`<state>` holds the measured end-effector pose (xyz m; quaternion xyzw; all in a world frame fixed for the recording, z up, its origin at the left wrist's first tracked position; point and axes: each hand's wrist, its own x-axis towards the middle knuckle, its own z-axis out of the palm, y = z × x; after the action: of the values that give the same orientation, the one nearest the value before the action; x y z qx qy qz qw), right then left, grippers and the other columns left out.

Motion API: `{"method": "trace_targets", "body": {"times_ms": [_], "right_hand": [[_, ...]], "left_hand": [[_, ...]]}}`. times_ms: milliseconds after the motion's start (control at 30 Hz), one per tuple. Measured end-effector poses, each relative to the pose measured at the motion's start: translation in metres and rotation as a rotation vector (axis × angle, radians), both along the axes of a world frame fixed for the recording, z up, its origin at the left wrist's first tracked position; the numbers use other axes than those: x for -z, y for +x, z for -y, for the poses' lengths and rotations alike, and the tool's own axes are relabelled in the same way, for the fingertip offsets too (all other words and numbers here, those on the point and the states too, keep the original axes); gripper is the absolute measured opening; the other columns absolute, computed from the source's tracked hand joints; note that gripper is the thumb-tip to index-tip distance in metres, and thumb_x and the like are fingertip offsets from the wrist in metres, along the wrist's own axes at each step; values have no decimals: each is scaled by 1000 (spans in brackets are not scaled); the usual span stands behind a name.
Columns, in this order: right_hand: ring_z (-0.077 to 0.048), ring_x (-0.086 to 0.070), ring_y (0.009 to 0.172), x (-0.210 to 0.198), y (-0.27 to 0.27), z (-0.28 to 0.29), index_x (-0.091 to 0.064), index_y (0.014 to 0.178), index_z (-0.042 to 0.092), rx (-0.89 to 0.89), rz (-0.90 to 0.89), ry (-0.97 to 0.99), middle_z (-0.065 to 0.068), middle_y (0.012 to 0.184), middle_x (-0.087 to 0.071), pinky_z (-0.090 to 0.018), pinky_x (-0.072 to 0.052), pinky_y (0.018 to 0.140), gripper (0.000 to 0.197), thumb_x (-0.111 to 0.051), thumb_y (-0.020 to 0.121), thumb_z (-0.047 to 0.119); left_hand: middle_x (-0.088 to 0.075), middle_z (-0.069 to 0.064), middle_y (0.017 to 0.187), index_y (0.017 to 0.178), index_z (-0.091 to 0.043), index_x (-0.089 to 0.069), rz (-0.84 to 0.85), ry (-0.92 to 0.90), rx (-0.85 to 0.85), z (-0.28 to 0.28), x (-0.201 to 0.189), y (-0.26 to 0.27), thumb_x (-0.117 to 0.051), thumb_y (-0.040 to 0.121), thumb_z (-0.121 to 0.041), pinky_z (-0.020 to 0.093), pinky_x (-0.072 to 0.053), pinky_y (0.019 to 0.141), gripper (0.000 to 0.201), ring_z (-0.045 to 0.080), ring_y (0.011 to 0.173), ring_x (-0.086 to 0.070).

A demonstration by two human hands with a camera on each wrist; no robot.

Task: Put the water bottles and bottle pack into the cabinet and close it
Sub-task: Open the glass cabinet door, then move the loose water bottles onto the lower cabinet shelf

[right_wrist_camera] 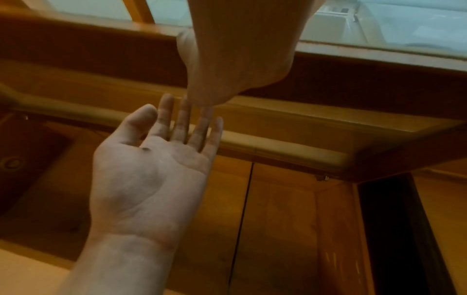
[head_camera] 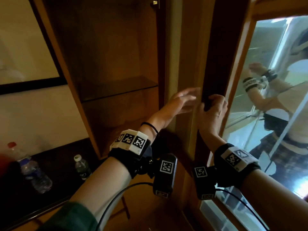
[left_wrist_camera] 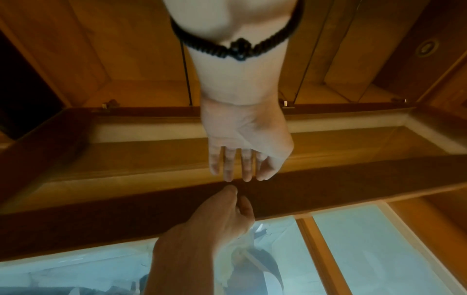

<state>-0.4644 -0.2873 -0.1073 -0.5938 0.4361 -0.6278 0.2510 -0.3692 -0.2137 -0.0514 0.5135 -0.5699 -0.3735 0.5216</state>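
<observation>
The wooden cabinet stands open, with a glass shelf across its inside. Its mirrored door is swung out to the right. My right hand grips the door's dark edge, fingers curled over it, as the left wrist view also shows. My left hand is open with straight fingers just left of that edge, its fingertips at the door frame. Two water bottles stand on the dark counter at lower left: a red-capped one and a smaller white-capped one.
The door's mirror panel reflects a person and a bright room. A framed picture hangs on the wall left of the cabinet. The dark counter runs along the lower left, below the open cabinet.
</observation>
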Motion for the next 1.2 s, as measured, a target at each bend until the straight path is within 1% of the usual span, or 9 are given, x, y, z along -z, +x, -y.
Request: {"method": "trace_targets", "body": {"times_ms": [133,233,367,600,767,867,967,1100,1200], "right_hand": [[-18,-61,98,11,48,-25,-55,111,14,-375,-42,151,-3,108,-62,-30,-53,78,23,-50,90,19],[-13,-60,81,25,91,-52,-55,110,19,-634,-149,385,5,91,-62,-21,-48,67,19,-43,97,26],[-17,-56,93,50,154,-86,-57,109,19,-797,-336,604,-2,105,-59,-27,-47,73,23,-37,100,24],[-18,-60,94,91,240,-157,-58,113,19,-1094,-655,809,3,96,-62,-33,-48,88,24,-47,97,33],[-19,-61,93,114,288,-195,-56,116,17,-1256,-823,821,-1,99,-63,-26,-50,76,26,-44,98,31],[-21,-57,96,126,317,-208,-54,123,12,-1287,-860,819,-6,111,-59,-31,-50,82,30,-46,98,28],[-21,-54,105,136,351,-214,-50,129,13,-1240,-851,782,-10,127,-54,-38,-47,95,34,-50,96,23],[-29,-45,129,150,397,-209,-36,141,20,-1256,-896,701,-11,146,-39,-38,-44,98,50,-54,94,20],[-31,-38,136,160,429,-196,-32,145,20,-1280,-972,600,-15,150,-32,-42,-40,108,59,-58,92,20]], "left_hand": [[-63,1,127,125,-19,-60,-15,28,-135,-39,14,49,-40,99,-17,39,-49,101,33,17,115,-61],[-67,-2,117,120,-20,-64,-9,75,-289,-74,32,99,-40,100,-16,35,-52,94,31,14,104,-64],[-68,-4,107,106,-26,-67,-93,193,-470,-124,63,175,-40,100,-16,37,-52,93,29,14,95,-64],[-66,-2,86,93,-22,-68,-270,322,-779,-228,135,276,-39,100,-13,27,-51,70,31,12,69,-62],[-66,-4,80,86,-25,-65,-325,402,-951,-284,174,322,-37,99,-10,26,-49,68,34,11,66,-61],[-61,-4,81,88,-25,-63,-342,424,-1064,-310,190,344,-41,97,-11,25,-45,61,27,11,65,-58],[-53,-1,74,108,-16,-59,-321,417,-1211,-330,200,365,-47,95,-15,26,-41,56,19,13,62,-51],[-60,7,94,98,-12,-59,-75,430,-1313,-341,204,400,-60,87,-13,35,-45,77,12,22,87,-58],[-55,13,123,125,-15,-55,54,523,-1346,-339,219,437,-67,75,-32,41,-49,88,54,29,106,-60]]}}
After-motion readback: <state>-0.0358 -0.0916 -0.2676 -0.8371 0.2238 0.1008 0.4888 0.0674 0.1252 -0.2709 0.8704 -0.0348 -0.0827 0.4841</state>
